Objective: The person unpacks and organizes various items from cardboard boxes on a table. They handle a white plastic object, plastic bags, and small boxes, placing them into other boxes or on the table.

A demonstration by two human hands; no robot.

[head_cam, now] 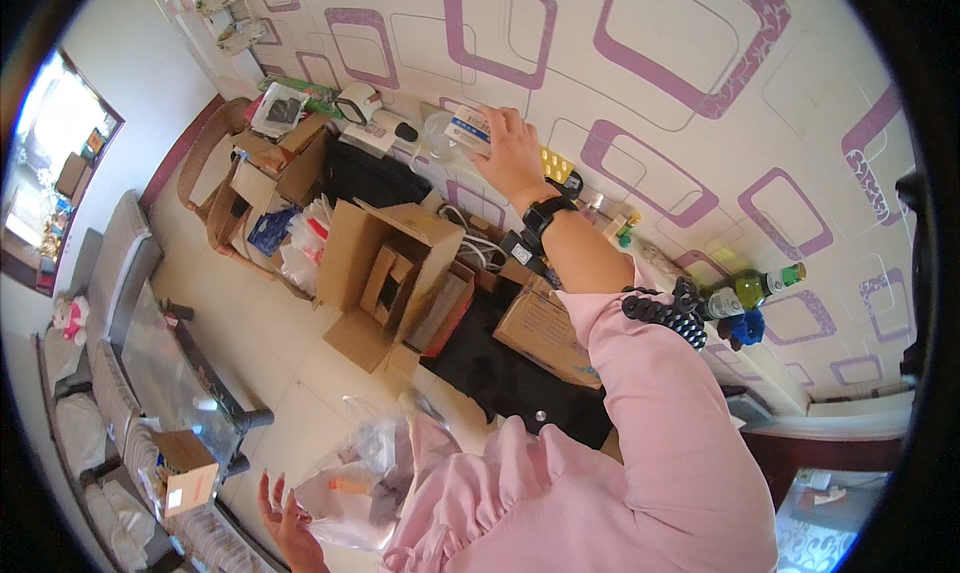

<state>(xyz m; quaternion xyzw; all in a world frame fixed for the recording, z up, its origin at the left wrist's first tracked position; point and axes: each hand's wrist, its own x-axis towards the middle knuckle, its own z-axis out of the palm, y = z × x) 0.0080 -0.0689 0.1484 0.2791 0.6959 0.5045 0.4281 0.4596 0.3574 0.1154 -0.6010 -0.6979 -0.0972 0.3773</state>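
Note:
My right hand [510, 149] reaches up to a narrow wall shelf, its fingers closed around one end of a small white carton [468, 128] with a blue stripe and writing. Just left of the carton is a clear plastic container [441, 138]. A yellow blister pack [555, 166] sits to the right of my wrist, above a dark object. Low in the view, my left hand [291, 524] holds nothing, its fingers apart. Beside it hangs or rests a clear plastic bag [352, 498] with an orange item inside; what supports the bag cannot be seen.
Below the shelf stand an open cardboard box [356, 265] and a closed carton [541, 325]. A green glass bottle [739, 295] is farther right on the shelf. A wicker chair [214, 213] bears boxes and bags. At left are a glass-topped table [176, 370] and a sofa [124, 262].

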